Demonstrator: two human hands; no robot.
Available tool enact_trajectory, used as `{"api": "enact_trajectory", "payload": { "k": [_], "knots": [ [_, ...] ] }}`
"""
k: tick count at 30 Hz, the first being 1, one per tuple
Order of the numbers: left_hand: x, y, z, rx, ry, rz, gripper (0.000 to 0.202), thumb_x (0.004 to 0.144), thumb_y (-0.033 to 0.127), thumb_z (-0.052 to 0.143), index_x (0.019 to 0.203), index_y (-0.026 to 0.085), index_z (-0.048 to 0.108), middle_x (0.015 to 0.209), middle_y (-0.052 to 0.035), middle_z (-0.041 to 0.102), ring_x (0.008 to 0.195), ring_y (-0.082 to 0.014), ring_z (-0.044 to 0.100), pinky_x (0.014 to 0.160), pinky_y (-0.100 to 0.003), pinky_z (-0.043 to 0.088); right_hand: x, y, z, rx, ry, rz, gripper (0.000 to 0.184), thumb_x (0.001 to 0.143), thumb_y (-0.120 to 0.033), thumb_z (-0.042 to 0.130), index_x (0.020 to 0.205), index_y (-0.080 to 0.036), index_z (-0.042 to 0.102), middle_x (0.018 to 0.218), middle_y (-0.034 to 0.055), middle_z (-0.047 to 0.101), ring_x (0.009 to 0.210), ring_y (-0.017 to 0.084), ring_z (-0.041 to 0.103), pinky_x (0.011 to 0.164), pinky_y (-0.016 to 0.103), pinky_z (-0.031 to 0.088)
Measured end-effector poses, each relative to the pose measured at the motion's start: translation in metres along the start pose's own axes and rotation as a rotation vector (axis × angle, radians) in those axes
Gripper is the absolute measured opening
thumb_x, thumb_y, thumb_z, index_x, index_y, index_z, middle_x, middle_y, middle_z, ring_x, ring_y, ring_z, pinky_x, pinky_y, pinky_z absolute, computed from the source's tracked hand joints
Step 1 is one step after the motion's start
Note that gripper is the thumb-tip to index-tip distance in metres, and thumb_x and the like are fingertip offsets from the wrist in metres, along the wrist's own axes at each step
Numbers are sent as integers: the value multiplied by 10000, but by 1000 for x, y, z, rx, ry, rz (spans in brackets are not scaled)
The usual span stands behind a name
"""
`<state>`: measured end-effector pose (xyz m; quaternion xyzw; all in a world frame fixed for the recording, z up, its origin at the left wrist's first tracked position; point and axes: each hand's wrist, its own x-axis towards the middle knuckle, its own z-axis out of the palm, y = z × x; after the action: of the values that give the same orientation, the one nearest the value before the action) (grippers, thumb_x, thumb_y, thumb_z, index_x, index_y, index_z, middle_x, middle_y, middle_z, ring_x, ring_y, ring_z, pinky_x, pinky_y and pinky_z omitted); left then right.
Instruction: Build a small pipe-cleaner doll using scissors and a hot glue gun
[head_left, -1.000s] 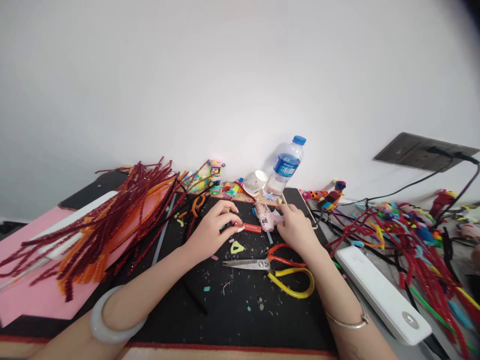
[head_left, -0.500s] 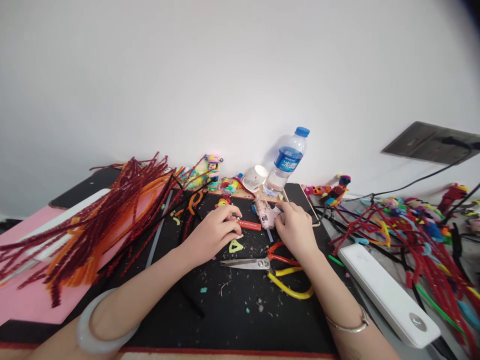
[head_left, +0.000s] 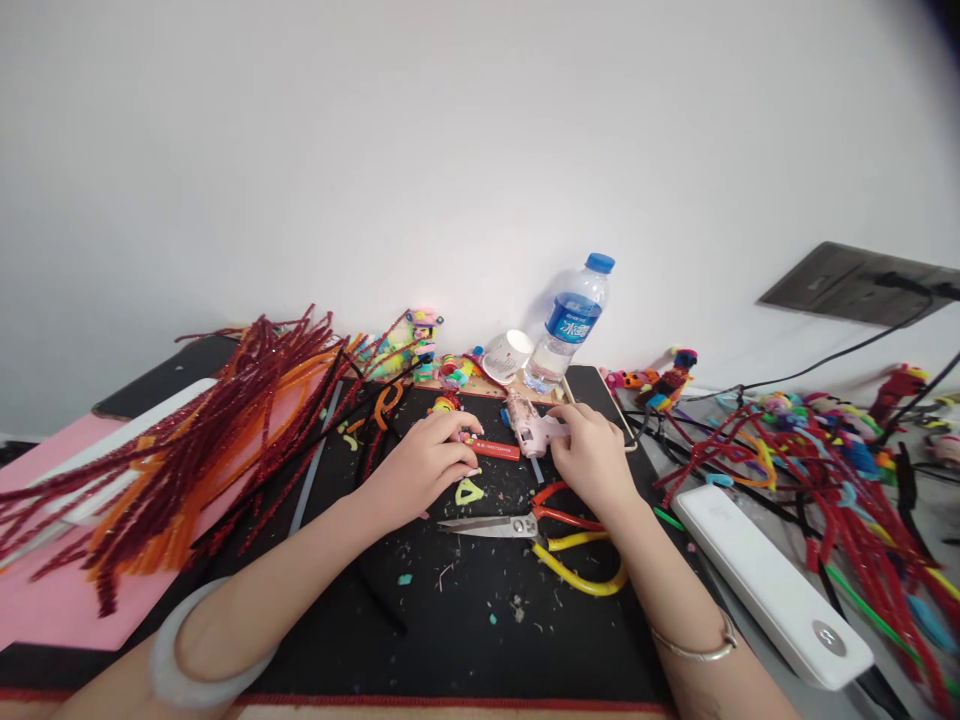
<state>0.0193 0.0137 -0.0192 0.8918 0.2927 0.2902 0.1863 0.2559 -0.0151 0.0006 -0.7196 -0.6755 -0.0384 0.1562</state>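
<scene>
My right hand (head_left: 596, 450) has its fingers closed round the handle of a pink hot glue gun (head_left: 528, 428), which lies on the black mat (head_left: 465, 650). My left hand (head_left: 427, 460) is closed in a pinch. A tiny colourful bit shows at its fingertips, too small to name. Beside those fingertips lies a flat red stick with white print (head_left: 496, 450). A yellow loop of pipe cleaner (head_left: 469, 492) is just below. Scissors (head_left: 525, 527) with red and yellow handles lie open between my forearms. A small yellow and red figure (head_left: 444, 402) sits behind my left hand, partly hidden.
Dark red and orange pipe cleaners (head_left: 247, 440) are heaped at left over pink sheets (head_left: 45, 620). A water bottle (head_left: 568, 325) and tipped paper cup (head_left: 507, 356) stand by the wall. A white power bank (head_left: 772, 585) and tangled pipe cleaners (head_left: 832, 490) lie at right.
My right hand has shifted slightly and the glue gun's handle shows more clearly in it. My left hand keeps its pinch almost in place. The view has moved slightly.
</scene>
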Motion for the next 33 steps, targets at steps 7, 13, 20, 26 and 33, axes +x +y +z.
{"api": "enact_trajectory", "payload": {
  "k": [7,13,20,26,33],
  "knots": [
    [0,0,0,22,12,0,199,869,159,491,814,213,674,1165,-61,556,961,-196,512,887,-378,404,0,0,-2,4,-28,-11,380,702,-76,442,1022,-189,612,1065,79,642,991,246,560,877,390,353],
    [0,1,1,36,21,6,217,881,140,463,894,214,667,1182,-65,545,971,-187,513,903,-380,403,-1,-4,-5,148,144,-119,324,743,-94,466,1014,-182,620,1101,85,613,1008,237,537,894,380,381],
    [0,1,1,37,79,18,206,894,164,461,902,203,663,1170,-67,530,931,-169,511,883,-368,423,-8,-20,-4,404,44,-572,176,809,-263,608,973,-209,639,1110,81,570,1074,238,490,928,408,404],
    [-1,1,2,29,93,23,195,890,172,472,903,203,664,1171,-64,529,931,-168,519,887,-363,430,-11,-29,6,384,10,-632,151,857,-208,554,968,-217,657,1107,77,570,1063,232,495,922,427,397],
    [-2,1,2,34,93,24,197,896,182,467,918,205,661,1167,-72,538,934,-171,534,883,-370,435,-12,-29,8,362,16,-604,141,867,-193,537,925,-208,665,1096,76,580,1028,229,500,888,420,406]
  ]
}}
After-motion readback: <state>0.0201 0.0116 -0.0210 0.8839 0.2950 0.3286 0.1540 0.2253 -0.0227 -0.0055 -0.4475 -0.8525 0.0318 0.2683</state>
